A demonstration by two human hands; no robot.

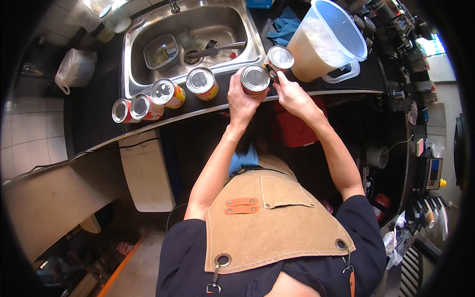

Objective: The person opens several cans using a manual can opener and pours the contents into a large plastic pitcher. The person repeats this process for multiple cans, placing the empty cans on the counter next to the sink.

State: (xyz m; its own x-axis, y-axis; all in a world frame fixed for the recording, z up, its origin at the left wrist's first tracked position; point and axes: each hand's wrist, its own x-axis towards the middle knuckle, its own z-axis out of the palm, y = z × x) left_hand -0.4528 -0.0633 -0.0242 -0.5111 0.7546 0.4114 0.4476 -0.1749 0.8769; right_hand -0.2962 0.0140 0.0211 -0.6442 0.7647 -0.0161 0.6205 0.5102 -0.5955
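My left hand point(245, 98) is wrapped around a metal food can point(255, 78) at the counter's front edge. In my right hand point(293, 92) is a small dark tool, seemingly a can opener point(272, 72), against that can's right side. Another can point(281, 58) stands just behind it, lid up. To the left stand several cans with red and yellow labels, among them one can point(200, 80) near the sink's front rim and a smaller can point(121, 110) at the far left end of the row. Whether the tool bites into the rim cannot be told.
Behind the cans is a steel sink point(128, 55) with a plastic container point(160, 52) and a faucet spout point(226, 46). A large plastic pitcher point(311, 48) with whitish-brown contents stands at the right, beside a blue cloth point(285, 26). A plastic bag point(76, 68) lies at the left.
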